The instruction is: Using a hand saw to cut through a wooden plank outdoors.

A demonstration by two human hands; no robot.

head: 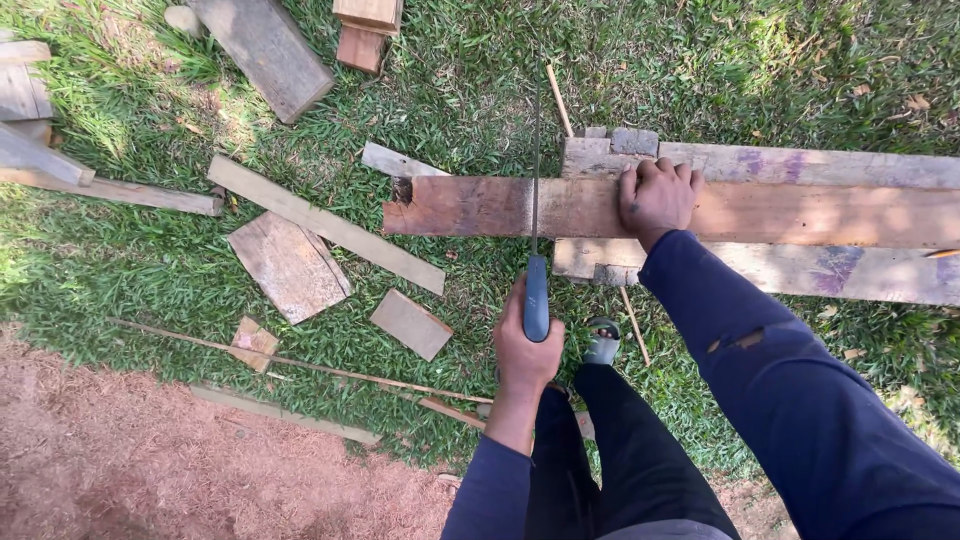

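Note:
My left hand (524, 350) grips the blue-grey handle of a handsaw (537, 292). Its thin blade, seen edge-on, runs away from me and crosses a reddish-brown plank (470, 206) near the plank's left end. My right hand (657, 198) presses flat on the same plank just right of the blade, fingers curled over the far edge. The plank lies across two paler boards, one behind (800, 164) and one in front (800, 270), all on grass. My dark-trousered leg and sandalled foot (603, 341) stand just below the planks.
Wooden offcuts lie on the grass to the left: a square piece (288, 265), a smaller one (411, 323), a long slat (325, 223), a wide board (265, 50) and stacked blocks (365, 30). Thin sticks (300, 362) border bare reddish soil (150, 460).

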